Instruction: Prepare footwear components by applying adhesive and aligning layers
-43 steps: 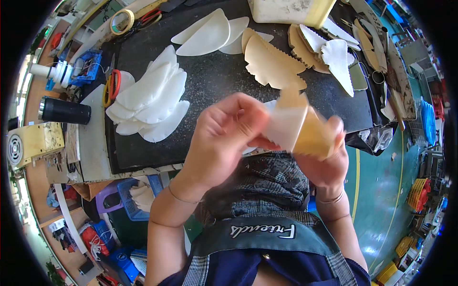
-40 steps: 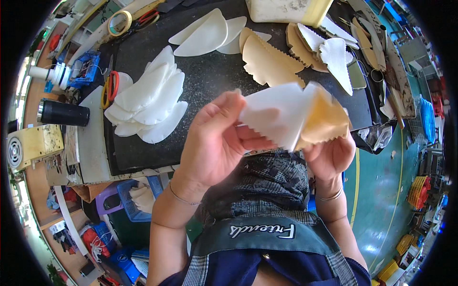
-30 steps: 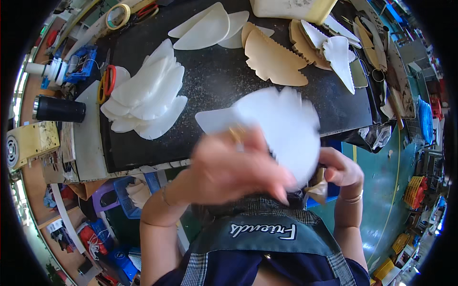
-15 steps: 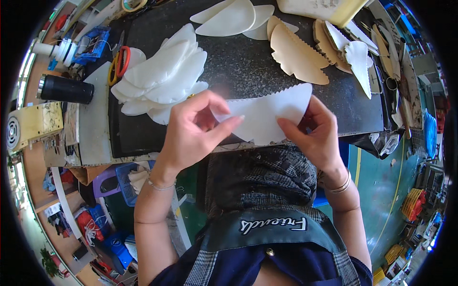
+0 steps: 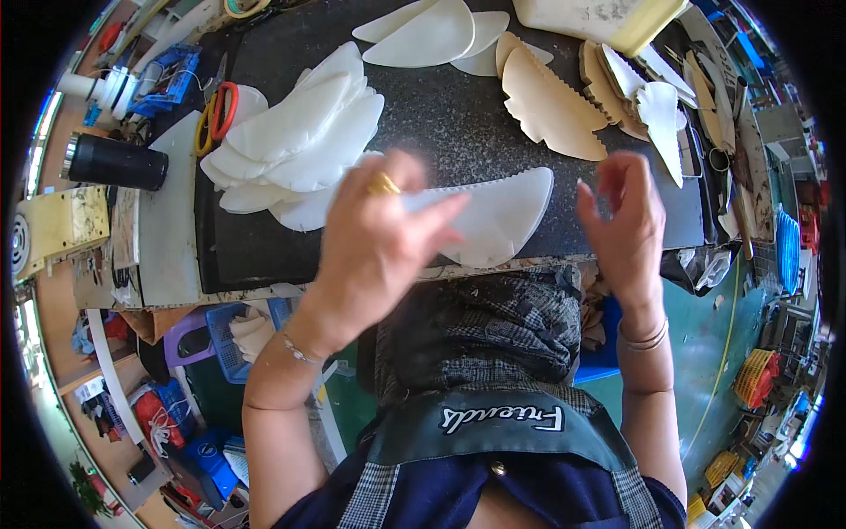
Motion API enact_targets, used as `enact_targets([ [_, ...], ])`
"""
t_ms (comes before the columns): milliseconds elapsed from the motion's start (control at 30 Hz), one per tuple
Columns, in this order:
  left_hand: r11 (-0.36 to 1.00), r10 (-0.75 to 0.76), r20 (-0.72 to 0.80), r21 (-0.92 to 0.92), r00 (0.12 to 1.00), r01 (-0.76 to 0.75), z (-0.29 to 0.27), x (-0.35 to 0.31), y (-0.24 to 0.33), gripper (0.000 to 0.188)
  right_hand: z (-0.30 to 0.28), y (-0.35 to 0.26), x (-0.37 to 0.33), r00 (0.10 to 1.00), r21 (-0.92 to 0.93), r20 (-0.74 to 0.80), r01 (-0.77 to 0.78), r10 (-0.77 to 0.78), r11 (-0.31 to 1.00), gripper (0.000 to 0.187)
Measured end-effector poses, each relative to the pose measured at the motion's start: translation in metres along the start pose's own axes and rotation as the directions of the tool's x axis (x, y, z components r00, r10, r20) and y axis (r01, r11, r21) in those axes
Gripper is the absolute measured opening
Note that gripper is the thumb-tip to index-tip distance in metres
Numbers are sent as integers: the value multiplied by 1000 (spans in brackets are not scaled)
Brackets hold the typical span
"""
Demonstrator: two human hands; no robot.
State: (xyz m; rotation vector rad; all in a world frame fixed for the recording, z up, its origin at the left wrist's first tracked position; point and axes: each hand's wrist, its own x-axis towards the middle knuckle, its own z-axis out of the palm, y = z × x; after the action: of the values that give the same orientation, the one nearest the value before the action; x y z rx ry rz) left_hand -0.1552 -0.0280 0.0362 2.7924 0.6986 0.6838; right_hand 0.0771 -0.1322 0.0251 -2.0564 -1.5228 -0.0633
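Note:
A white curved sheet piece (image 5: 504, 220) with a notched upper edge lies at the near edge of the black work mat (image 5: 432, 115). My left hand (image 5: 374, 234) is over its left end, blurred, with its visible fingertips apart; it hides that end. To the right of the piece, my right hand (image 5: 630, 220) is off it, fingers curved, thumb apart, nothing between them. A heap of similar white pieces (image 5: 300, 132) is beyond my left hand. Tan notched pieces (image 5: 551, 101) lie beyond my right hand.
Red-and-yellow-handled scissors (image 5: 218, 119) lie left of the heap, near a black tumbler (image 5: 119, 162). More white pieces (image 5: 427, 35) lie at the far side. A pale plastic container (image 5: 590, 19) stands far right, with tools (image 5: 740, 176) along the right edge.
Both hands held the white piece up between them; now it lies lower. My right hand has let go and moved right. My left hand has turned over its left end.

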Motion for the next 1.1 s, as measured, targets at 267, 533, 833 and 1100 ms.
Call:
enact_targets([
  [267,783,-186,-111,-617,976,79,32,-23,29,29,13,45,31,965,-157,-62,242,-254,958,10],
  [533,193,66,726,-682,684,705,-14,-18,54,27,7,60,37,964,-79,-238,106,-122,991,10],
  [833,989,-65,264,-110,962,97,33,4,51,90,-24,44,19,939,678,-76,-197,334,708,11],
  [1100,122,-429,111,-976,897,179,24,55,65,18,-43,-12,-32,945,851,286,-327,159,411,10],
])
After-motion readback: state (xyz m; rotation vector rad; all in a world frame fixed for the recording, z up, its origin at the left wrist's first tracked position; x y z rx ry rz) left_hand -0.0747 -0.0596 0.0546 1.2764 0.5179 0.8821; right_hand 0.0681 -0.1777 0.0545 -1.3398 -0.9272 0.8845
